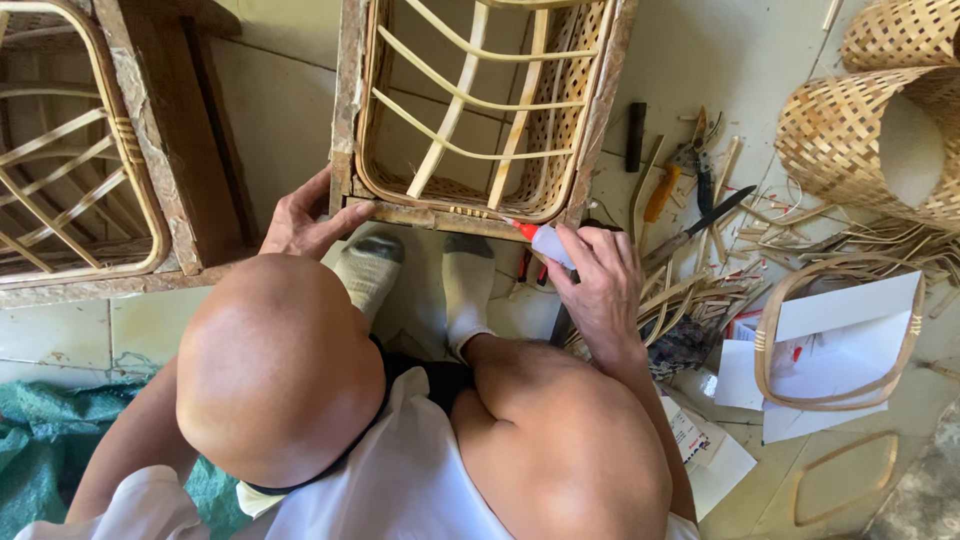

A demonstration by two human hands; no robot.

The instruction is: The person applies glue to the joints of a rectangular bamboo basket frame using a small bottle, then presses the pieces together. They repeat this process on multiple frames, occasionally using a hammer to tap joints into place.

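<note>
Now: glue bottle tip at basket rim, other hand steadying frame

Right hand (600,285) closed around one small white glue bottle (550,243); its red nozzle (524,230) points left and touches the lower rim of the rattan basket (480,110). Left hand (305,222) spread fairly wide, fingers and thumb pressed on the lower-left corner of the wooden frame (347,110) that surrounds the basket, holding nothing loose. Basket sits inside that frame, open side up, curved rattan ribs crossing inside, woven wall on its right side. Two feet in pale socks (420,275) directly below the frame edge, between the hands; two bare knees nearer the camera. One second wooden frame with a rattan rim (80,150) at left, well apart. Right of the basket on the tile floor: one black-handled knife (705,220), one orange-handled tool (660,192), one pair of pliers or cutters (700,160), one dark stick (635,135), scattered rattan strips (690,295). Two woven cylinders (860,130) top right. Two loose rattan hoops (840,335), the larger lying on white paper sheets (830,350). Green cloth (30,450) bottom left.
</note>
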